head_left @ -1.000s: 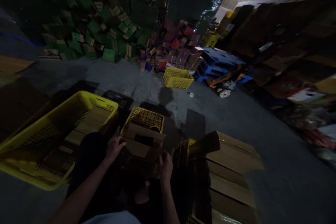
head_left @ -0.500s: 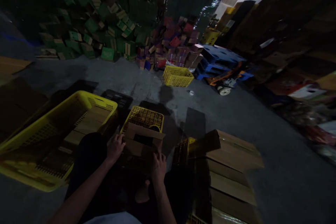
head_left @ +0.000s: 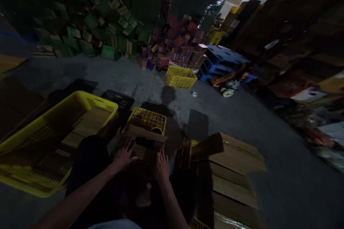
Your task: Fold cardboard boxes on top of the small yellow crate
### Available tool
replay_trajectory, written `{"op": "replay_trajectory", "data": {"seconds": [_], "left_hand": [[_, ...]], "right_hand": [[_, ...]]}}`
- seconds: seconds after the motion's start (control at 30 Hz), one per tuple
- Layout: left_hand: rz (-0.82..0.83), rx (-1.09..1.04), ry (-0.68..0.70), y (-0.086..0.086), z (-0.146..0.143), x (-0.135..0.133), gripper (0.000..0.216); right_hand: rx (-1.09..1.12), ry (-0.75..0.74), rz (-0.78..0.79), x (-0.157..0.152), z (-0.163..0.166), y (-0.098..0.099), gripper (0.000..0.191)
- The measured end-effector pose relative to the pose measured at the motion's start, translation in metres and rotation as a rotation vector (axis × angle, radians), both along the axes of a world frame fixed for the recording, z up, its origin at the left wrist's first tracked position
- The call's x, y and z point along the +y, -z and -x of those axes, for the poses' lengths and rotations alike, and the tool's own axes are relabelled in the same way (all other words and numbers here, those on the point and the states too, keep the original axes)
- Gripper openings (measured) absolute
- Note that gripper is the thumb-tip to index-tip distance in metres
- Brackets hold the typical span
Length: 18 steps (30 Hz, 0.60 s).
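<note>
A small brown cardboard box (head_left: 145, 154) with a dark opening in its upper side rests in front of me, at the near end of an upturned-looking yellow crate (head_left: 149, 115). My left hand (head_left: 123, 158) lies against the box's left side, its fingers spread. On the right, my right hand (head_left: 162, 166) touches the near right part of the box with fingers stretched out. Neither hand wraps round anything. A round dark thing with a yellow rim (head_left: 157, 130) shows just behind the box. The box's lower part is lost in shadow.
A large yellow crate (head_left: 80, 94) with flat cardboard inside stands at my left. Flattened cartons (head_left: 233, 186) are stacked at my right. Farther off are another yellow crate (head_left: 181, 77), blue pallets (head_left: 225, 55), a pallet jack (head_left: 228, 82) and heaped green boxes (head_left: 109, 52).
My left hand has shifted from the box's upper left edge inward and down, its fingers now spread. My right hand's fingers have straightened. The box stays in nearly the same place.
</note>
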<state>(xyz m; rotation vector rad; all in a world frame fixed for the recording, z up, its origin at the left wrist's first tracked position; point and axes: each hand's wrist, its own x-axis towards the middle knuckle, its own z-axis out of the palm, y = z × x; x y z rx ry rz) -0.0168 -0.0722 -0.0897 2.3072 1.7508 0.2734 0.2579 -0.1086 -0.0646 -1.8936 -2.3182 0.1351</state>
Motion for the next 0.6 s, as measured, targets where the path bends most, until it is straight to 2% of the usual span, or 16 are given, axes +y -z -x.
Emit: {"op": "replay_trajectory", "data": {"seconds": [0.13,0.23,0.4,0.5,0.6], "left_hand": [[0.082,-0.011,0.03,-0.001,0.0,-0.003,0.084],[0.038,-0.005,0.051,-0.003,0.003,-0.004,0.094],[-0.082,-0.022,0.082,-0.009,0.006,-0.002,0.098],[-0.033,-0.026,0.084,-0.009,0.007,-0.009,0.096],[0.059,-0.024,0.058,-0.002,0.009,-0.025,0.092]], "right_hand": [[0.033,-0.011,-0.011,-0.003,0.005,-0.001,0.052],[0.093,-0.017,-0.001,-0.004,0.006,-0.003,0.05],[0.165,-0.006,0.069,0.0,0.002,-0.007,0.067],[0.18,-0.001,0.039,-0.007,0.001,0.001,0.068],[0.204,0.006,-0.051,-0.023,0.001,0.016,0.069]]}}
